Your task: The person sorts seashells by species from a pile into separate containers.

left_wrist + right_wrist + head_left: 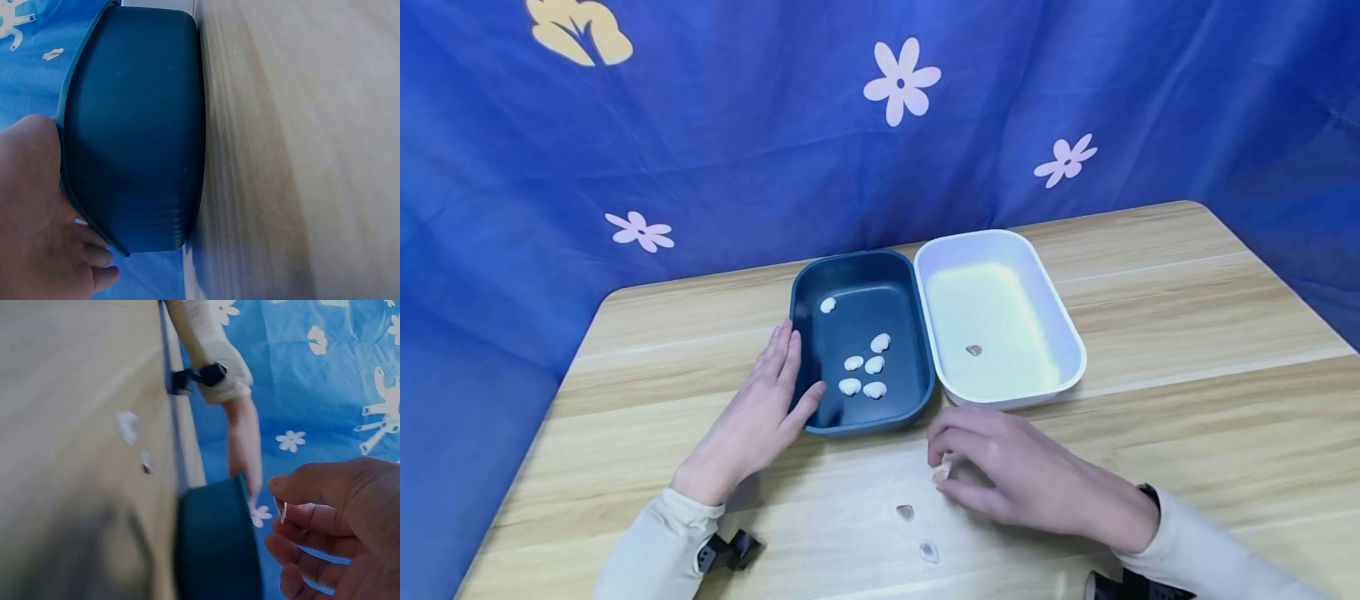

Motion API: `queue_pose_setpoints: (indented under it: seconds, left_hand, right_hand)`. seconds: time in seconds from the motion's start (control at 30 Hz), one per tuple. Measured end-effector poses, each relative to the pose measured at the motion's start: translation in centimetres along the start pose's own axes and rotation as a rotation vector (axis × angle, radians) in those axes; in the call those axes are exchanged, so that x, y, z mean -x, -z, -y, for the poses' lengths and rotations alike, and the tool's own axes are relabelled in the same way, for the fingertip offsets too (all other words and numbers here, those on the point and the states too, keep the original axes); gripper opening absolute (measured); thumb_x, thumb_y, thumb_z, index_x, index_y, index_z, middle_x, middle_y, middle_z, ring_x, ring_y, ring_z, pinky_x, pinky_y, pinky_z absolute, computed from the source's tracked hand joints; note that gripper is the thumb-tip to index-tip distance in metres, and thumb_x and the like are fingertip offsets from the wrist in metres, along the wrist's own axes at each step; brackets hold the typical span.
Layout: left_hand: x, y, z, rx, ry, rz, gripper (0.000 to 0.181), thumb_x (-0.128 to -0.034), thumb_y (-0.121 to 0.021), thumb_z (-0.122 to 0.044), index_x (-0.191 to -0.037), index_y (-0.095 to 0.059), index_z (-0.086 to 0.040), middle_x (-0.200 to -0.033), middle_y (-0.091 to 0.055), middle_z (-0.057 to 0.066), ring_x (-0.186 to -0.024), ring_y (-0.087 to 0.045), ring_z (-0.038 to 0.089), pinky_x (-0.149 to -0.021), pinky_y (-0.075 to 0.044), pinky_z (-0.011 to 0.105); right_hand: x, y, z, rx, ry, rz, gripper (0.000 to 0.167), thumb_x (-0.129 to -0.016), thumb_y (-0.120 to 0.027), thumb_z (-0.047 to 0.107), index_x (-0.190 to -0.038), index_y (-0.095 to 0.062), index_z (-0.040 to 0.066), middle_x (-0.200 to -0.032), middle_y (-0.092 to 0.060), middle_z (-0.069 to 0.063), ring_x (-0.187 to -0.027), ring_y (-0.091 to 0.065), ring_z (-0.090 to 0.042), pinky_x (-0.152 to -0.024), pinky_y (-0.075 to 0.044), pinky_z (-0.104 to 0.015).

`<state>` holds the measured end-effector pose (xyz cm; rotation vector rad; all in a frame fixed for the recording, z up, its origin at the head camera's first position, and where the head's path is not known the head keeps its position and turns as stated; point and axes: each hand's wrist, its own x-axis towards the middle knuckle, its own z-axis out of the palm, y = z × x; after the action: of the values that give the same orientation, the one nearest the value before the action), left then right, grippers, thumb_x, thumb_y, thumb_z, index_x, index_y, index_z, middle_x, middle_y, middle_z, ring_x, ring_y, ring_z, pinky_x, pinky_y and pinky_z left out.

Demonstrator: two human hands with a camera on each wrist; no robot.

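Note:
My left hand [756, 404] rests on the left rim of a dark blue-green plastic box [891, 287], fingers fairly straight along the edge and thumb over the near corner. In the left wrist view the box's side wall [131, 125] fills the middle, beside the hand [37, 225]. Several white ribbed seashells [875, 365] lie inside this box. My right hand [1015, 467] pinches a small flat shell [282, 509] between thumb and fingertips, above the table in front of the boxes. A small brownish flat shell [973, 350] lies in the white box [1000, 283].
On the table [1187, 333] in front of the boxes lie a small brown-and-white flat piece [906, 512] and a greyish translucent one [928, 551]. Both boxes stand side by side near the back edge. A blue flowered cloth [760, 125] hangs behind.

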<state>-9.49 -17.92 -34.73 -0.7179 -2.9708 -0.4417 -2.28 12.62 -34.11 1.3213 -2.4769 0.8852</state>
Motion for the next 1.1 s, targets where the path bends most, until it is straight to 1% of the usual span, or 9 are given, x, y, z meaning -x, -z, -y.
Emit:
queue_pose_setpoints:
  seconds: [0.17,0.27,0.33,0.43,0.53,0.67,0.73,0.97,1.1]
  left_hand:
    - [0.1,0.0,0.1,-0.001,0.001,0.003,0.075,-0.1025,-0.038,-0.043,-0.149,-0.013,0.011,-0.159,-0.002,0.022,-0.147,-0.004,0.036,-0.116,-0.016,0.054]
    - [0.1,0.0,0.0,-0.002,0.005,0.009,0.076,-0.1025,-0.038,-0.044,-0.149,-0.013,0.01,-0.159,-0.002,0.022,-0.147,-0.004,0.036,-0.116,-0.016,0.054]
    - [0.1,0.0,0.1,-0.002,0.008,0.01,0.076,-0.1025,-0.038,-0.044,-0.149,-0.013,0.01,-0.16,-0.001,0.022,-0.147,-0.004,0.036,-0.116,-0.016,0.054]
    - [0.1,-0.1,0.1,-0.001,0.009,0.013,0.076,-0.1025,-0.037,-0.045,-0.15,-0.013,0.01,-0.16,-0.001,0.021,-0.147,-0.004,0.036,-0.116,-0.015,0.053]
    - [0.1,0.0,0.1,-0.002,0.01,0.011,0.076,-0.1025,-0.037,-0.045,-0.15,-0.012,0.01,-0.16,-0.001,0.021,-0.147,-0.003,0.035,-0.116,-0.015,0.053]
    - [0.1,0.1,0.2,-0.009,0.006,0.003,0.076,-0.1025,-0.038,-0.044,-0.149,-0.013,0.01,-0.159,-0.002,0.022,-0.146,-0.005,0.037,-0.116,-0.016,0.054]
    - [0.1,0.1,0.2,-0.01,0.004,0.002,0.076,-0.1025,-0.038,-0.044,-0.149,-0.014,0.01,-0.159,-0.003,0.022,-0.146,-0.005,0.037,-0.116,-0.016,0.054]
    - [0.0,0.2,0.1,-0.005,0.004,0.006,0.077,-0.1024,-0.037,-0.046,-0.15,-0.013,0.01,-0.159,-0.003,0.022,-0.147,-0.004,0.035,-0.116,-0.016,0.054]
    - [0.0,0.1,0.0,-0.003,0.006,0.01,0.077,-0.1023,-0.037,-0.046,-0.15,-0.013,0.009,-0.16,-0.002,0.022,-0.147,-0.004,0.035,-0.116,-0.016,0.054]
  right_hand:
    - [-0.5,1.5,-0.8,0.013,-0.012,-0.067,0.016,-0.08,-0.075,0.011,-0.092,-0.066,0.013,-0.102,-0.061,0.007,-0.095,-0.058,-0.007,-0.085,-0.05,-0.023]
    - [-0.7,2.3,-1.5,0.036,-0.013,-0.12,0.017,-0.078,-0.077,0.01,-0.091,-0.066,0.013,-0.101,-0.062,0.005,-0.098,-0.06,-0.01,-0.093,-0.05,-0.028]
    - [-0.8,2.8,-2.1,0.046,-0.018,-0.153,0.018,-0.077,-0.077,0.008,-0.09,-0.065,0.013,-0.101,-0.063,0.003,-0.099,-0.06,-0.012,-0.094,-0.049,-0.029]
    - [-0.9,3.8,-3.3,0.041,-0.062,-0.174,0.017,-0.079,-0.076,0.007,-0.09,-0.065,0.014,-0.1,-0.064,0.003,-0.099,-0.06,-0.013,-0.092,-0.049,-0.029]
    - [-1.0,4.8,-4.8,0.042,-0.152,-0.164,0.014,-0.082,-0.075,0.009,-0.091,-0.065,0.015,-0.099,-0.064,0.004,-0.095,-0.059,-0.012,-0.086,-0.049,-0.031]
    - [-1.1,5.6,-7.1,0.065,-0.287,-0.133,0.011,-0.084,-0.073,0.01,-0.091,-0.066,0.012,-0.094,-0.064,0.003,-0.09,-0.059,-0.016,-0.081,-0.049,-0.036]
    - [-1.2,5.7,-8.2,0.081,-0.335,-0.12,0.009,-0.084,-0.073,0.009,-0.091,-0.067,0.01,-0.092,-0.064,0.0,-0.088,-0.059,-0.019,-0.08,-0.048,-0.038]
    - [-1.3,5.4,-10.7,0.101,-0.43,-0.03,0.009,-0.085,-0.072,0.009,-0.091,-0.067,0.005,-0.092,-0.064,-0.006,-0.091,-0.059,-0.024,-0.085,-0.047,-0.041]
    - [-1.5,5.1,-11.5,0.111,-0.433,0.01,0.009,-0.085,-0.071,0.008,-0.092,-0.067,0.004,-0.093,-0.064,-0.008,-0.091,-0.058,-0.026,-0.085,-0.048,-0.043]
